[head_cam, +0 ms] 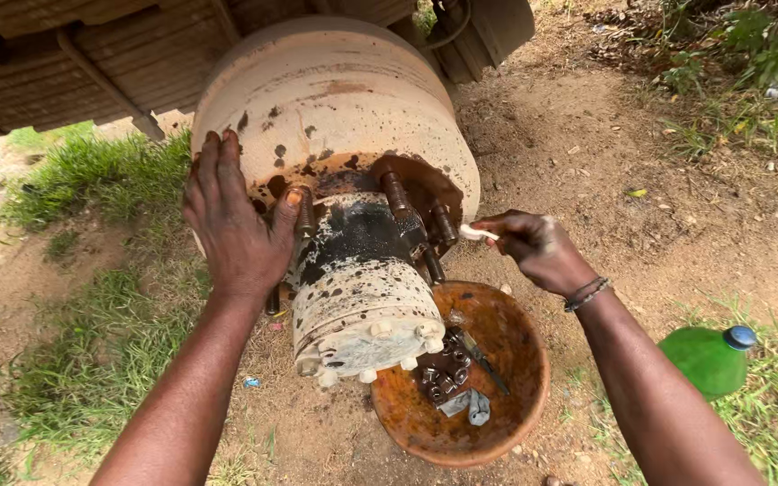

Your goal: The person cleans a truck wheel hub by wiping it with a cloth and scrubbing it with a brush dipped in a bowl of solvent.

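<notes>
Grease and rust coat the hub (362, 279) at frame centre, which looks heavy, rigid and slippery, best gripped by its dry drum (335, 99) or studs (395, 193). The left hand (236, 225) lies flat and unclenched on the drum's left face, thumb touching a stud. The right hand (538, 247) pinches a white stick (477, 233) just right of the studs, above the rusty bowl (524, 396).

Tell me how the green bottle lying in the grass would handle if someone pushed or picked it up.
The green bottle lies on its side, and its body looks round, so a push would probably roll it, though grass may slow it. It looks like plastic with a blue cap, so likely light and not fragile. How full it is cannot be told.
</notes>
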